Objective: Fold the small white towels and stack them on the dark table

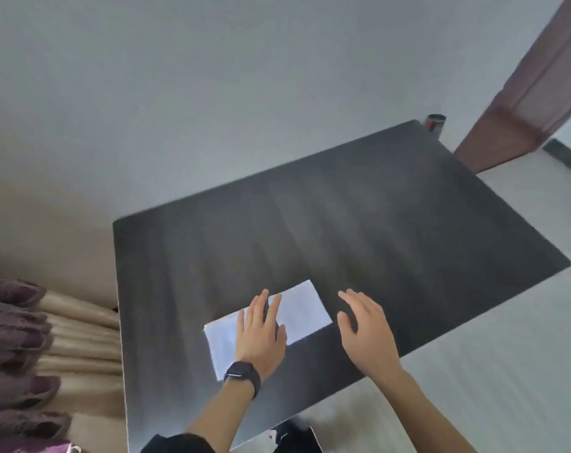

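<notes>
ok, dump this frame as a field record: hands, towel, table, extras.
white towel: one, flat rectangle, near the front edge of the dark table
left hand: fingers straight, pressing flat on the white towel
right hand: fingers relaxed, over the dark table, right of the white towel; contact unclear
smartwatch: black, on the left wrist
can: by the far right corner; on the dark table or behind it, cannot tell

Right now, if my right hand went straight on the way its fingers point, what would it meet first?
Likely nothing: the right hand points just past the far right corner of the white towel, across bare dark table to its far edge. How high the hand hovers is unclear.
</notes>
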